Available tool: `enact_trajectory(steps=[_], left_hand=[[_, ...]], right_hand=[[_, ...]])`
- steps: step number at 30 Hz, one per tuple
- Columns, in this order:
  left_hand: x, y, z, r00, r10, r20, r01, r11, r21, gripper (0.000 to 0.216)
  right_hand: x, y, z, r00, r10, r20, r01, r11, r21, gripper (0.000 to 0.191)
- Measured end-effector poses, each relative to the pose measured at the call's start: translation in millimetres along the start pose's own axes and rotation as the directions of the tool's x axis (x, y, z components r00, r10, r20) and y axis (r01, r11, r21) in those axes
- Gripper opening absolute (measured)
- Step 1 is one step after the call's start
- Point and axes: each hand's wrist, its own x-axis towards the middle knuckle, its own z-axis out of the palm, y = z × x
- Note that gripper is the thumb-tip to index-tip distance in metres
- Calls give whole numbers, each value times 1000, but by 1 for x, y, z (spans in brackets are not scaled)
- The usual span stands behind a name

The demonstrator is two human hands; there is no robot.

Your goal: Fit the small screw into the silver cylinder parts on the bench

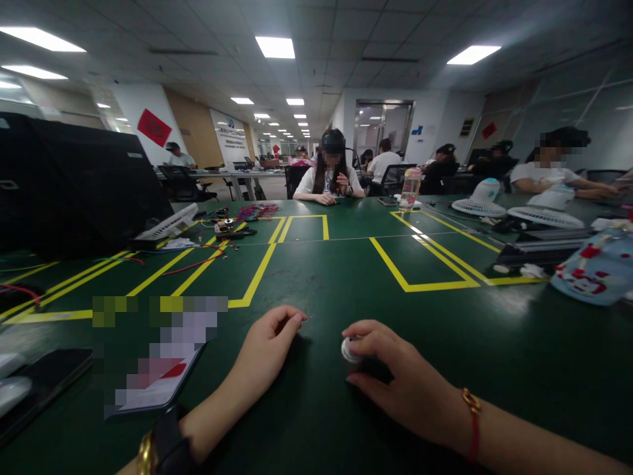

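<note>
My right hand (390,363) curls around a small, round, silvery-white object (350,349) low over the green table (316,277). Its thumb and fingers hide most of that object, so I cannot tell its kind. To the left, my left hand (277,333) rests near the table top with thumb and forefinger pinched together. Whatever sits in that pinch, if anything, is too small to name. A phone (185,369), partly blurred out, lies left of my left forearm.
Yellow tape lines (260,274) mark the table. Left are a black monitor (84,185), red wires (257,211) and a mouse (12,396). Right stand a bottle (410,189), white fans (479,201) and a light-blue bag (593,270). Another person (332,171) sits opposite.
</note>
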Motion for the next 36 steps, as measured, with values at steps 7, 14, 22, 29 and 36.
enact_trajectory(steps=[7,14,22,29,36], left_hand=[[-21,38,17,963,227,148,-222,974,-45,26],[-29,56,29,977,209,45,-205,976,-77,16],[-23,30,31,974,124,187,-161,967,197,12],[-24,29,29,973,80,217,-125,971,203,25],[1,6,-9,989,-87,-123,89,996,10,36]], right_hand=[[-8,13,9,981,187,-50,-177,970,167,65],[-4,9,8,984,175,-33,-169,976,135,60],[-3,5,-1,972,206,-110,-205,978,19,32],[9,30,-36,856,439,-271,-394,896,206,41],[-10,145,-146,486,354,-799,-769,608,-198,42]])
